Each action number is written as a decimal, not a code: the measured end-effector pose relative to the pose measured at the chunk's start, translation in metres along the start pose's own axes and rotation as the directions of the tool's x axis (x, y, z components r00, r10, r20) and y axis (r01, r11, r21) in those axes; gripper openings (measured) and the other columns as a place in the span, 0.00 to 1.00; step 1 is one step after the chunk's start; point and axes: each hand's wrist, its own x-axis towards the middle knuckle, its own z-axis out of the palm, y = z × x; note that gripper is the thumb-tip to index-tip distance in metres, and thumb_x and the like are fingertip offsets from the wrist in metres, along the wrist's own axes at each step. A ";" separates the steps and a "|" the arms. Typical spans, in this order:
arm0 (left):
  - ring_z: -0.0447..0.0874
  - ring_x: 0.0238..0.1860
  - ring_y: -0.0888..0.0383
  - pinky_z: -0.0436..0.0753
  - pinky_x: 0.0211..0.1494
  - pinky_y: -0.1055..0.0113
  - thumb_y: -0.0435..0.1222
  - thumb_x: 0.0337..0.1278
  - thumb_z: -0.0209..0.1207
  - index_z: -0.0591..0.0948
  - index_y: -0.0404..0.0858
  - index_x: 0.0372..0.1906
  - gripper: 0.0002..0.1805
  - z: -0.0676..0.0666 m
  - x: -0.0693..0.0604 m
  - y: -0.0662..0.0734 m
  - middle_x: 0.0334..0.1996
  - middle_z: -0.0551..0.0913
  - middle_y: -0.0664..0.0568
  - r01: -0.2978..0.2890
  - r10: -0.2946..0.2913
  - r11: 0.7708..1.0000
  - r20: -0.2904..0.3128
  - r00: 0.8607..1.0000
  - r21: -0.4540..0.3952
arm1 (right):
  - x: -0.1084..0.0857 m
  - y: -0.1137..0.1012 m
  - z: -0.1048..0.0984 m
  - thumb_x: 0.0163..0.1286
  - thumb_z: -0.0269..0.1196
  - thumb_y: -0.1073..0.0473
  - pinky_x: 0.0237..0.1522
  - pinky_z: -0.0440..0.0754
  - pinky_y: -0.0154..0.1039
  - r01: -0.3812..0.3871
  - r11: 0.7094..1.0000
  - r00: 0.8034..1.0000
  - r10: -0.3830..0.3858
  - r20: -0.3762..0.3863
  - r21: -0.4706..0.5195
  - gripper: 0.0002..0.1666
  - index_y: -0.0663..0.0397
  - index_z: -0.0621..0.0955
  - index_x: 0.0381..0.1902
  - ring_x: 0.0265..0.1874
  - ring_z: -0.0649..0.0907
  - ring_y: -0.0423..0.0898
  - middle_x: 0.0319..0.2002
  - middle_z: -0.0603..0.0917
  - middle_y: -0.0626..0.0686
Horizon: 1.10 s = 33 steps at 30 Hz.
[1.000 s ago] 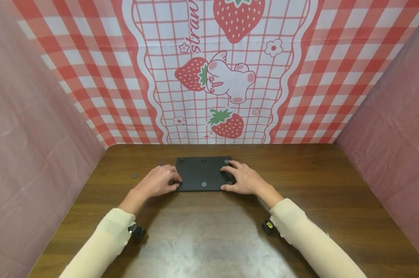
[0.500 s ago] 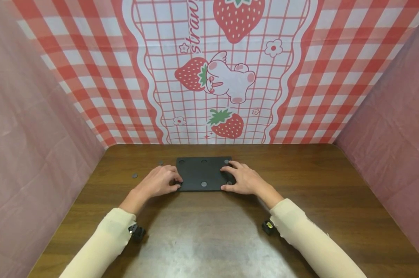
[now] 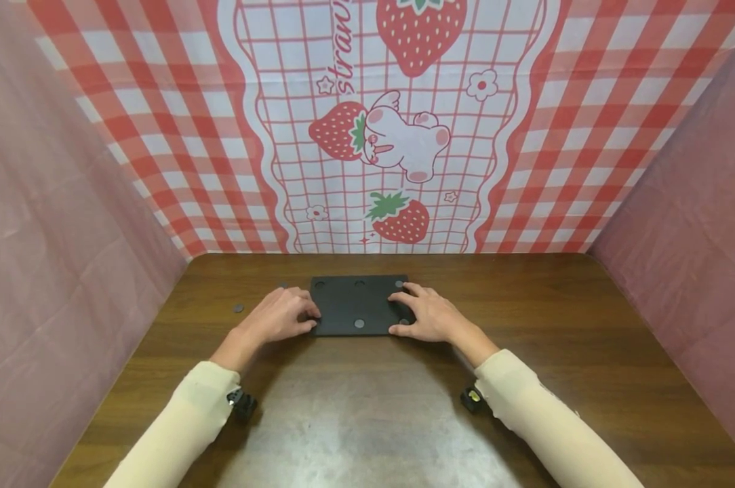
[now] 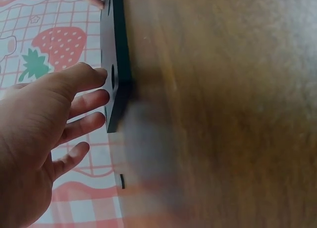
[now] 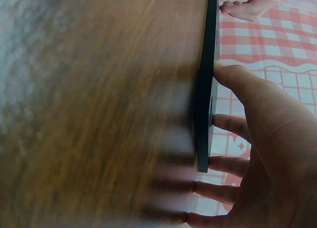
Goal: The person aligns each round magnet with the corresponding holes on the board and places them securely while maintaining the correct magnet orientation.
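Observation:
A flat black board with round recesses lies on the wooden table. Grey discs show in it at the near middle, far right and near right, the last partly covered by the right hand. Two recesses along the far edge look dark. My left hand is at the near left corner, thumb and fingertips around a round recess; no disc shows between them. My right hand rests on the board's right end with fingers spread, thumb on the top face.
One loose grey disc lies on the table left of the board. Another disc is mostly hidden behind the left hand. A red and white strawberry cloth hangs behind the table, and pink cloths hang at both sides.
The left hand has shifted very slightly at the board's corner and now covers more of the farther loose disc. The right hand and board stay in place; the head view moved a little.

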 end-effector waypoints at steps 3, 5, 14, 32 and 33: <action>0.92 0.46 0.55 0.91 0.50 0.56 0.39 0.67 0.78 0.97 0.45 0.46 0.07 -0.004 0.001 -0.001 0.43 0.94 0.54 0.007 -0.007 1.000 -0.004 1.000 -0.006 | 0.001 0.004 0.003 0.73 0.71 0.27 0.70 0.77 0.81 0.017 1.000 1.000 -0.017 -0.016 0.022 0.44 0.36 0.78 0.80 0.82 0.72 0.74 0.87 0.69 0.64; 0.92 0.46 0.55 0.91 0.50 0.56 0.39 0.66 0.78 0.97 0.44 0.46 0.07 -0.007 0.001 -0.001 0.43 0.94 0.54 0.017 -0.017 1.000 -0.002 1.000 -0.013 | 0.001 0.004 0.003 0.73 0.71 0.27 0.71 0.77 0.81 0.015 1.000 1.000 -0.015 -0.014 0.023 0.44 0.36 0.78 0.80 0.82 0.72 0.74 0.87 0.69 0.64; 0.93 0.48 0.52 0.92 0.52 0.53 0.38 0.66 0.78 0.97 0.44 0.47 0.07 -0.012 0.006 -0.006 0.46 0.94 0.52 0.060 -0.060 0.998 -0.001 0.998 -0.028 | 0.003 0.008 0.006 0.76 0.69 0.28 0.71 0.78 0.79 0.013 1.000 1.000 -0.013 -0.012 -0.010 0.44 0.38 0.77 0.82 0.81 0.73 0.75 0.87 0.68 0.66; 0.94 0.54 0.47 0.91 0.59 0.47 0.39 0.68 0.76 0.97 0.45 0.48 0.08 -0.015 0.008 -0.028 0.51 0.94 0.50 0.231 -0.233 0.971 -0.032 0.972 -0.069 | 0.021 0.040 0.033 0.71 0.66 0.18 0.68 0.80 0.78 0.044 0.999 0.998 -0.045 -0.048 -0.012 0.47 0.29 0.77 0.81 0.80 0.75 0.74 0.87 0.70 0.63; 0.93 0.55 0.47 0.91 0.59 0.47 0.39 0.69 0.75 0.97 0.45 0.48 0.08 -0.015 0.008 -0.029 0.52 0.94 0.50 0.234 -0.236 0.970 -0.032 0.971 -0.061 | 0.019 0.034 0.028 0.72 0.67 0.20 0.68 0.80 0.78 0.041 0.999 0.998 -0.041 -0.038 -0.008 0.46 0.30 0.77 0.81 0.80 0.75 0.74 0.87 0.69 0.63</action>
